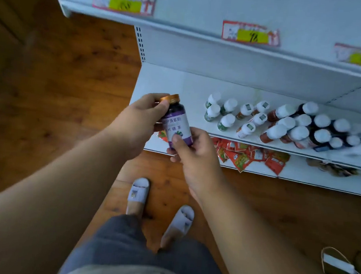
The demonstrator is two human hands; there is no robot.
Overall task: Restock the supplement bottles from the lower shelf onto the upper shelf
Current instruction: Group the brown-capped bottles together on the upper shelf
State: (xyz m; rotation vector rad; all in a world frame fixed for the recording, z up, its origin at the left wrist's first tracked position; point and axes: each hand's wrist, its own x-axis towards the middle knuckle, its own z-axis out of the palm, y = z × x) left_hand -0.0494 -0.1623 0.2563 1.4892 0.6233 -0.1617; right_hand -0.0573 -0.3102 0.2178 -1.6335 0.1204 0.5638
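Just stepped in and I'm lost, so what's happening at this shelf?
A person stands at a white store shelf, holding one purple-labelled bottle in both hands: the left hand grips around its gold cap, the right hand holds its base. Many white-capped bottles still sit on the lower shelf. The upper shelf's edge shows only price tags; its top is out of view.

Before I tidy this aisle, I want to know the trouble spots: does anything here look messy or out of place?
Yes. Red packets lie in a loose, overlapping heap on the bottom shelf instead of in rows. On the shelf above, the white-capped bottles stand in rough clusters, some leaning. A paper bag sits on the floor.
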